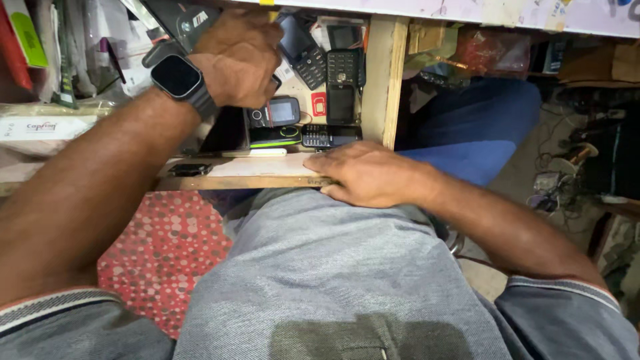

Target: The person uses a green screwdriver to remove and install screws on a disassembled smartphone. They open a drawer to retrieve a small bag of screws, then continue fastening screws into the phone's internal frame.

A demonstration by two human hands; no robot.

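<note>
Inside the open drawer (267,175), left hand (235,57) curled among old phones (343,83), grip hidden, right hand (370,175) flat, fingers loose, on drawer's front edge.

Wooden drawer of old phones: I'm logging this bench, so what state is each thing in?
Wooden drawer: pulled open, crowded.
Black keypad phones: lying flat, screens dark.
Square black wristwatch: on left wrist, screen dark.
Left hand: reaching into the drawer; grip unclear.
Right hand: flat on the drawer's front edge.
</note>
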